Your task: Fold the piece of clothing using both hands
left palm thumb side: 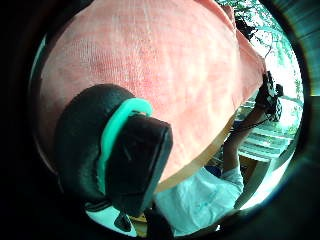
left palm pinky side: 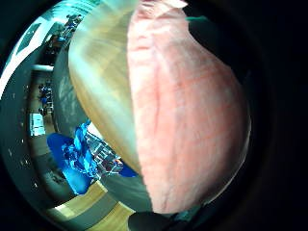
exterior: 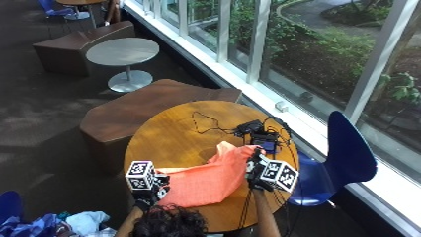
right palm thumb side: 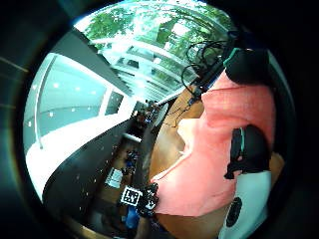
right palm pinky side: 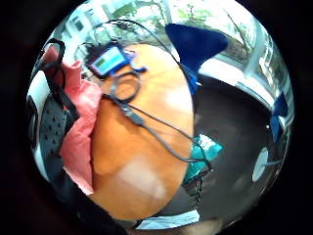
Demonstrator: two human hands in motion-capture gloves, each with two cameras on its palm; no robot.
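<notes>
**Orange cloth stretched between both hands**

Round wooden surface (exterior: 178, 133) beside tall windows, a blue chair (exterior: 345, 153) at its right. Salmon-orange fabric garment (exterior: 207, 180) spread on the near half, spanning from left hand (exterior: 148, 190) to right hand (exterior: 258, 173). Left fingers pinching the near-left edge; right fingers gripping the raised right edge. Small dark device with cables (exterior: 260, 136) just beyond.

garment (exterior: 209, 180): plain salmon-orange | table (exterior: 174, 136): brown wood | chair (exterior: 342, 158): blue
</notes>
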